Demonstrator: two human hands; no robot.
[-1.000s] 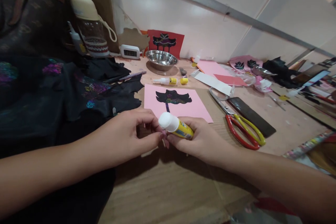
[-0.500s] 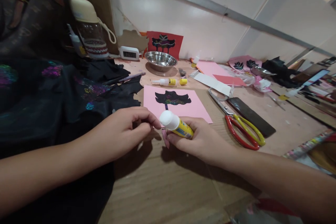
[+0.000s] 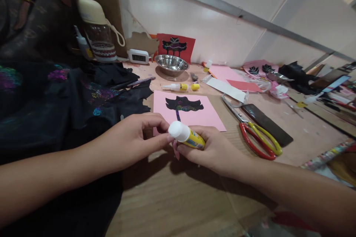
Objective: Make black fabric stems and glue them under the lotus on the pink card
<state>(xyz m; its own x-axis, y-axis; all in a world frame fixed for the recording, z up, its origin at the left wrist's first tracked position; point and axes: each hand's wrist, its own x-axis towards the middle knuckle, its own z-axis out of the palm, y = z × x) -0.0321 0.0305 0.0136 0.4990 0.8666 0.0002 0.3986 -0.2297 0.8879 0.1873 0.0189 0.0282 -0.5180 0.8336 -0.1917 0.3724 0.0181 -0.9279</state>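
Note:
A small white glue bottle with a yellow label [image 3: 196,139] is gripped in my right hand [image 3: 218,150], its round white end facing up and left. The fingers of my left hand [image 3: 144,133] are drawn together, thumb tip right beside that white end; what they pinch is hidden. A narrow pinkish strip [image 3: 175,151] sticks out below the bottle, between both hands. Just beyond lies a pink card [image 3: 213,116] bearing a black roof-shaped cutout [image 3: 185,104] and one dark narrow strip [image 3: 178,115] under it.
Scissors [image 3: 251,129] with red and yellow handles lie right, by a dark flat block [image 3: 267,124]. Black sparkly fabric [image 3: 69,100] covers the left. Behind are a metal bowl [image 3: 171,63], another glue bottle [image 3: 179,87], a yellow cap [image 3: 195,87], a clock [image 3: 138,56] and a drinking bottle [image 3: 100,39].
My left thumb has moved right and up to the white end of the glue bottle. My right hand keeps its hold, and the view has shifted slightly.

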